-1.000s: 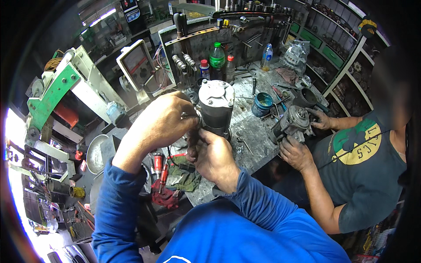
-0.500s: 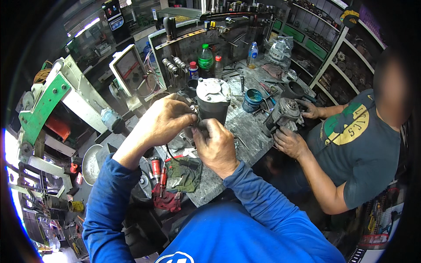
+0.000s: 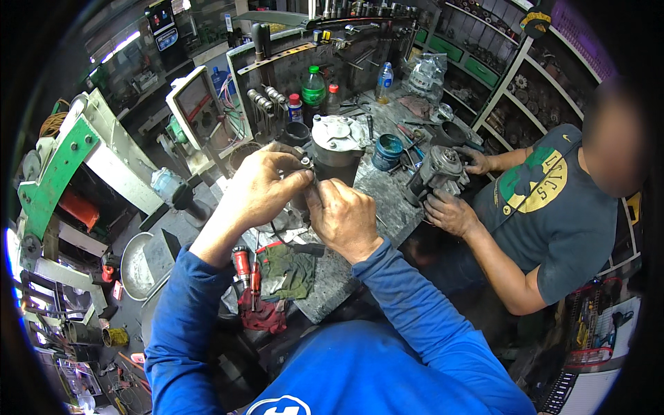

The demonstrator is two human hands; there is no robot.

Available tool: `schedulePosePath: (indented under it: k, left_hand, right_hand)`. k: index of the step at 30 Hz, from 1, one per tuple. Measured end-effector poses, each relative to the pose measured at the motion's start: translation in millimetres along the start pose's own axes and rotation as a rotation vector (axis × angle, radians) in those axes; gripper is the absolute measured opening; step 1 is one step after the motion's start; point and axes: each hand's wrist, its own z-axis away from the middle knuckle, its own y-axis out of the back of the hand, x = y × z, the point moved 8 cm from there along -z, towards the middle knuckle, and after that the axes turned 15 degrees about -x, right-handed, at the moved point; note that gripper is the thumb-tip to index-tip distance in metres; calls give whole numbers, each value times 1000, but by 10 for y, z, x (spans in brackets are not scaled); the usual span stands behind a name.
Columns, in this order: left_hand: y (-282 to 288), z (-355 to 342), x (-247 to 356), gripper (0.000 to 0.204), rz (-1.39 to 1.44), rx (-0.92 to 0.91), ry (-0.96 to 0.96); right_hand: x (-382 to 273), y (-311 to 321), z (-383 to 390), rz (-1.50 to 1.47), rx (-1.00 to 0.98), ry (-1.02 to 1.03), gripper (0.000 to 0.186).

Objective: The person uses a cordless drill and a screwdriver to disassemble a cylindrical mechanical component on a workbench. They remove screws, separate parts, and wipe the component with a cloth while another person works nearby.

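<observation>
My left hand [image 3: 259, 190] and my right hand [image 3: 344, 218] meet at the fingertips, both closed in a pinch. Between and below the fingers is something small and dark that I cannot make out. A small metal stud [image 3: 305, 162] shows just above my left fingertips. Right behind the hands stands an upright black cylinder with a silver bolted cap [image 3: 337, 133], which looks like an electric motor. My hands hide its lower left side. Below them, a short dark cable [image 3: 278, 232] comes down toward a green rag [image 3: 286, 268] on the metal bench [image 3: 328, 287].
To the right, a co-worker's hands hold a grey metal motor part [image 3: 441, 173]. A blue tin [image 3: 387, 152], bottles [image 3: 313, 86] and loose tools stand on the bench. Red-handled tools [image 3: 241, 264] and a red rag [image 3: 263, 312] lie at its near left edge. A metal bowl [image 3: 135, 266] is farther left.
The whole view has shifted slightly. My hands stay together at the same spot by the cylinder, with the fingers a little shifted. The co-worker still holds the motor part.
</observation>
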Motion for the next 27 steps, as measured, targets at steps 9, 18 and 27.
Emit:
schedulePosePath:
  k: [9,18,27]
  left_hand:
    - [140,-376,253,42,-271,-211,162]
    - [133,-456,379,41,-423,-229,224]
    - [113,-177,317,39,-247,-208,184]
  right_hand:
    - [45,-88,-7,4,-42,-79,26]
    - [61,-138,38,-45,-92,-135,17]
    - [47,-94,51,-75,11,-86,26]
